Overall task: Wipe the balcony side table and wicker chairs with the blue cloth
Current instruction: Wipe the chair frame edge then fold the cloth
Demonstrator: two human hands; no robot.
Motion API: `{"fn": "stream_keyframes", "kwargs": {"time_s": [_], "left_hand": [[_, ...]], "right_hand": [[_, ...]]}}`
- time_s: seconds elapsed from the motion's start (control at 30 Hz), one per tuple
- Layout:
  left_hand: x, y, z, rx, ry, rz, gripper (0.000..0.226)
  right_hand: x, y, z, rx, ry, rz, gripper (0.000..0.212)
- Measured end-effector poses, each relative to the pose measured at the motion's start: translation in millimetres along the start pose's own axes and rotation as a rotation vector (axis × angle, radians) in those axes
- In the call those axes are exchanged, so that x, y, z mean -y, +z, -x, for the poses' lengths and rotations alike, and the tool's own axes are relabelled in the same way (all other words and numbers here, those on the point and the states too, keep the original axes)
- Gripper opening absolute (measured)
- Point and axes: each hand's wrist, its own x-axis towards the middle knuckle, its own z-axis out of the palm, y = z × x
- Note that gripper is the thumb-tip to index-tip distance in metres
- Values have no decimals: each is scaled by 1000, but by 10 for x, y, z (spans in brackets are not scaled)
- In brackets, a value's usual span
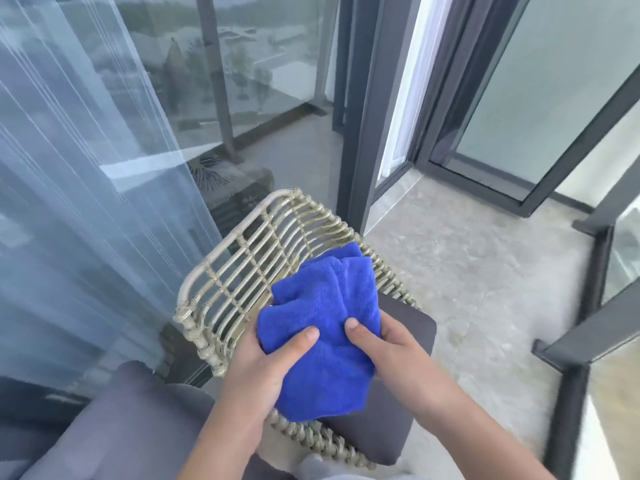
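Hands met over a wicker chair [263, 258], both closed on the blue cloth [322, 327]. The left hand [263, 368] gripped the cloth's lower left part, its thumb pressed flat across the front of the fabric and the rest of its fingers hidden behind it. The right hand [384, 344] pinched the cloth's right edge, thumb on top, the other fingers tucked under the folds. The cloth was bunched and creased, held just above the chair's seat, its upper end lying against the woven back near the right-hand rim. The chair's pale rattan back curved round from left to right, with a dark grey seat cushion [391, 410] beneath the cloth and jutting out to the right of it. A sheer white curtain [86, 202] hung behind a glass pane at the left, close beside the chair's back. A dark metal door frame [363, 133] rose just behind the chair. Pale stone floor [467, 271] spread to the right, bordered by a dark-framed glass railing [588, 334]. Grey fabric [114, 427] filled the lower left corner, below the left forearm.
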Motion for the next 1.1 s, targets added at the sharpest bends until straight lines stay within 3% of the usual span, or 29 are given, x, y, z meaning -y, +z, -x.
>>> {"fn": "stream_keyframes", "kwargs": {"time_s": [0.2, 0.3, 0.37, 0.53, 0.73, 0.87, 1.0, 1.1], "left_hand": [[-352, -114, -329, 68, 18, 53, 35], [-489, -23, -432, 155, 18, 36, 43], [-562, 107, -455, 221, -4, 38, 48], [-615, 565, -371, 384, -25, -55, 35], [-685, 1144, -125, 525, 47, -160, 50], [-669, 1411, 90, 530, 104, -176, 45], [-618, 1580, 261, 545, 149, -187, 23], [-583, 1666, 301, 600, 121, -197, 37]], "right_hand": [[145, 257, -47, -86, -22, -77, 25], [183, 235, -16, -162, -66, -169, 26], [216, 184, 34, -218, -96, -265, 31], [299, 68, 260, -247, -151, -550, 44], [442, -285, 711, -386, -233, -578, 47], [425, -448, 954, -422, -290, -606, 44], [356, -579, 1116, -448, -316, -635, 39], [367, -660, 1227, -480, -345, -634, 42]]}}
